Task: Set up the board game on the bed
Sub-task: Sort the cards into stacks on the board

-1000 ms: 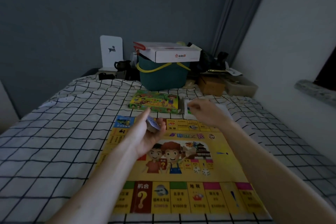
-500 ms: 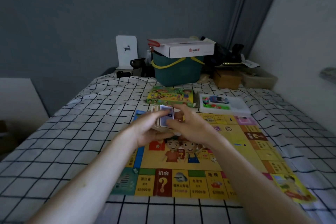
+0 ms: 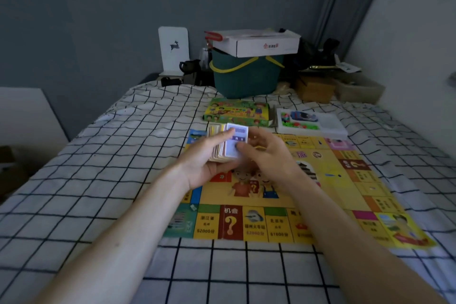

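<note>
A stack of game cards (image 3: 223, 144) is held above the far left part of the game board (image 3: 283, 195), its long axis running away from the person toward the far end of the bed, the top card (image 3: 237, 140) showing a purple-blue face and leaning up a little at its far edge. The left hand (image 3: 208, 158) cradles the stack from below and the left side, fingers curled up round its edge. The right hand (image 3: 267, 153) pinches the top card, thumb on its near face and fingers behind it. The board lies flat on the black-and-white checked bedsheet (image 3: 98, 180), its printed squares facing the person along the near edge. Just beyond the board lie the green game box (image 3: 237, 112), long side across the bed, and beside it on the right a white tray of small coloured pieces (image 3: 311, 122). Farther back stand a dark green basket (image 3: 246, 76) with a white carton (image 3: 256, 42) on top and a white card with a deer (image 3: 174, 50).
</note>
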